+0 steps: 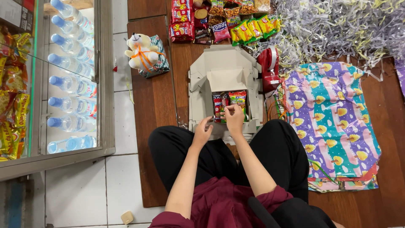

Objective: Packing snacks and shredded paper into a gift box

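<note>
Cardboard box (198, 95) sits open on the wooden floor (154, 109) before my knees, two snack packets (230, 103) standing inside. I see my right hand (234, 117) pinching the green packet's top edge; my left hand (203, 131) rests loosely curled, empty, at the box's front flap

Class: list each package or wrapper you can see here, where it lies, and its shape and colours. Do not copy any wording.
Snack packets: red and green pouches inside the open grey box, under the right hand.
Snack pile: red, yellow, green packets, top centre.
Wrapping paper: patterned purple-teal sheet, right.
Water bottles: blue-capped row, left cabinet.
Wrapped gift: green, behind teddy bear.
</note>
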